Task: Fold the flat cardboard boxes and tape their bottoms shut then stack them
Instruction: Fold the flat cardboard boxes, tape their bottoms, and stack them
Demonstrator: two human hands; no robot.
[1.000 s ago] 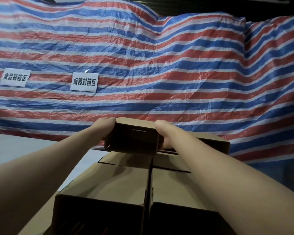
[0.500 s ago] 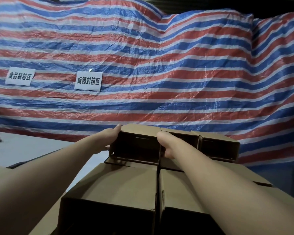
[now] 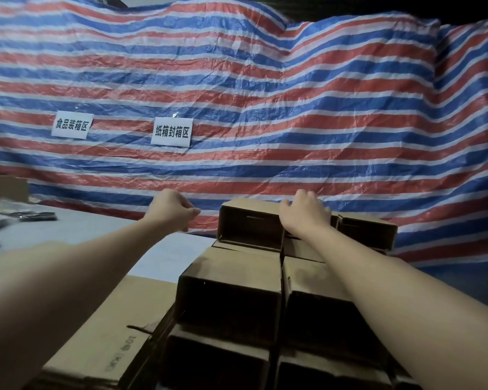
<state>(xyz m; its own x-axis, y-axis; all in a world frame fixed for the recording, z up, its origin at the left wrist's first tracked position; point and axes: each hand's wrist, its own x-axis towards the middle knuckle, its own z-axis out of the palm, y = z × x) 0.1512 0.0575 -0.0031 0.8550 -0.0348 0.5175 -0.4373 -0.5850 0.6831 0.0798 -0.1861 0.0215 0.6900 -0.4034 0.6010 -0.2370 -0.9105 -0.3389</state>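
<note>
Head view:
Top box: on the far end of the stack, open mouth facing us.
Right hand: fingers draped over its top right edge, nearer.
Left hand: loosely curled, empty, just left of it.

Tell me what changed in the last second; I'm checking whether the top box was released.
The left hand let go of the far brown cardboard box on top of the stack and drew off leftward. The right hand stays resting on that box, which has not shifted.
</note>
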